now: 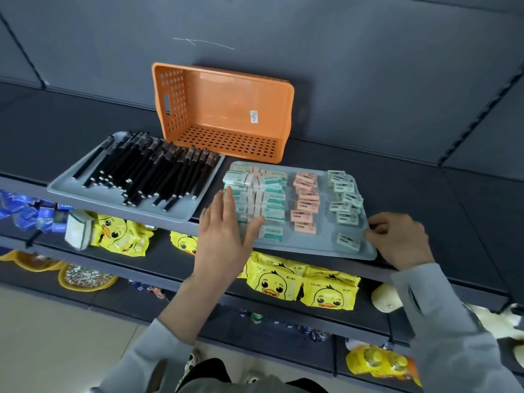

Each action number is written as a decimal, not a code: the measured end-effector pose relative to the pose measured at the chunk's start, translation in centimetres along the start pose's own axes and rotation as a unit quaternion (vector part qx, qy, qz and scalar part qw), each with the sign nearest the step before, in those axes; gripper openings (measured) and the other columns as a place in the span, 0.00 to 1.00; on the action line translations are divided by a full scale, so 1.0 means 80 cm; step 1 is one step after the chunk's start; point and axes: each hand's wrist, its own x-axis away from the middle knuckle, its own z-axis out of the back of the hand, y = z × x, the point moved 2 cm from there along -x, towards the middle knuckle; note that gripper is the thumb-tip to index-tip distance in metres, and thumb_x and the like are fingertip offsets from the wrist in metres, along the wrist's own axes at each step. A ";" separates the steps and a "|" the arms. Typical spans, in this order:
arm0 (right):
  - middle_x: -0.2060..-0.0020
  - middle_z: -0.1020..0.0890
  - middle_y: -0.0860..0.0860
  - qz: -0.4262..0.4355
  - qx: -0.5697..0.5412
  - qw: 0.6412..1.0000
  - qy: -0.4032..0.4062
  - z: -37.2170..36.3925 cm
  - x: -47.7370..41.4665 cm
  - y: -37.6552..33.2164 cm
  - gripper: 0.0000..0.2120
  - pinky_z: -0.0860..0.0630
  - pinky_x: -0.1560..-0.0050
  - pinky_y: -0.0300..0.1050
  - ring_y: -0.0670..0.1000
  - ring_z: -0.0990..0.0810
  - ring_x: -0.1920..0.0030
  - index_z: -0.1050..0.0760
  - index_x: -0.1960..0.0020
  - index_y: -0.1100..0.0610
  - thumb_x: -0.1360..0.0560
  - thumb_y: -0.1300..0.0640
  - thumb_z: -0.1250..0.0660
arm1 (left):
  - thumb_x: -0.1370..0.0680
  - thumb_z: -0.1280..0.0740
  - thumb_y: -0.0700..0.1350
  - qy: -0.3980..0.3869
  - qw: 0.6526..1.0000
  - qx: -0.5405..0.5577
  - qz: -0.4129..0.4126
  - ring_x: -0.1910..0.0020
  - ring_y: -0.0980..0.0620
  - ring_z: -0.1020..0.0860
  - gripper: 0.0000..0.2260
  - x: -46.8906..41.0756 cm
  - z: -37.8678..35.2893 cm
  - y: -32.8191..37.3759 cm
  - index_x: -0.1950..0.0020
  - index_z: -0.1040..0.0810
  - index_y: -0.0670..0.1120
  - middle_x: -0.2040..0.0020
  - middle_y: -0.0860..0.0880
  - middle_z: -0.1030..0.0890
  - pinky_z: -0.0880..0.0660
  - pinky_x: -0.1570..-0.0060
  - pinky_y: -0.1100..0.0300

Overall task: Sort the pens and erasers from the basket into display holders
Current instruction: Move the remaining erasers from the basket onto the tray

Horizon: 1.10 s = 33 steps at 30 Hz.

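Left hand (224, 239) up front, fingers (226, 205) straight and pressed together, flat against the stack of green erasers (269, 194) on the right tray (317, 246). Right hand (399, 239) pinches that tray's right rim with curled fingers. Pink erasers (304, 199) sit mid-tray, mint erasers (344, 199) beside them. Black pens (147, 171) are heaped on the left tray (71, 187). The orange basket (226, 109) lies on its side behind them on the shelf (425, 180).

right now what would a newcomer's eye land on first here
The bright orange basket, tipped on its side and empty at the back of the shelf. In front of it, a heap of black pens fills the left grey tray, while the left hand presses flat against stacked erasers on the right tray, whose edge the right hand grips.
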 end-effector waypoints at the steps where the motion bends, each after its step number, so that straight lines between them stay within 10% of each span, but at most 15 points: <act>1: 0.52 0.16 0.53 -0.001 -0.002 1.000 0.000 0.003 0.001 0.003 0.11 0.25 0.42 0.51 0.58 0.22 0.45 0.19 0.46 0.54 0.27 0.57 0.30 | 0.24 0.54 0.69 -0.009 1.000 -0.001 0.002 0.25 0.41 0.40 0.42 0.000 -0.001 0.004 0.22 0.48 0.39 0.25 0.38 0.39 0.42 0.28 0.47; 8: 0.55 0.16 0.54 -0.029 -0.030 0.999 -0.019 0.019 -0.011 0.033 0.08 0.22 0.44 0.57 0.59 0.19 0.50 0.19 0.48 0.53 0.27 0.54 0.30 | 0.24 0.50 0.68 -0.030 0.998 0.046 0.027 0.24 0.42 0.45 0.42 -0.005 0.004 0.023 0.21 0.58 0.41 0.23 0.38 0.44 0.42 0.27 0.45; 13: 0.58 0.18 0.59 -0.028 0.011 1.000 -0.004 0.014 -0.033 0.017 0.12 0.23 0.45 0.55 0.62 0.19 0.54 0.20 0.56 0.58 0.23 0.57 0.41 | 0.24 0.53 0.71 -0.060 0.996 0.007 0.067 0.30 0.37 0.34 0.45 -0.035 0.010 0.017 0.22 0.54 0.36 0.36 0.35 0.25 0.39 0.29 0.42; 22: 0.56 0.18 0.63 -0.035 -0.046 0.998 -0.026 0.004 -0.045 0.021 0.10 0.28 0.59 0.46 0.64 0.20 0.54 0.21 0.55 0.64 0.25 0.61 0.40 | 0.21 0.46 0.64 -0.086 0.988 0.040 0.121 0.39 0.40 0.27 0.36 -0.056 0.012 0.037 0.23 0.47 0.39 0.37 0.38 0.27 0.30 0.43 0.47; 28: 0.40 0.22 0.60 -0.037 -0.063 0.997 -0.035 -0.004 -0.043 0.014 0.15 0.30 0.43 0.49 0.61 0.25 0.40 0.27 0.36 0.62 0.20 0.62 0.43 | 0.21 0.46 0.63 -0.120 0.972 0.110 0.167 0.36 0.39 0.29 0.35 -0.067 0.015 0.033 0.22 0.46 0.41 0.32 0.37 0.31 0.31 0.41 0.46; 33: 0.38 0.24 0.59 -0.067 -0.145 0.987 -0.017 -0.010 -0.050 0.023 0.16 0.31 0.44 0.46 0.58 0.26 0.40 0.28 0.34 0.61 0.20 0.63 0.44 | 0.20 0.42 0.59 -0.124 0.948 0.213 0.200 0.50 0.34 0.27 0.23 -0.076 0.021 0.027 0.50 0.30 0.37 0.52 0.33 0.25 0.28 0.52 0.45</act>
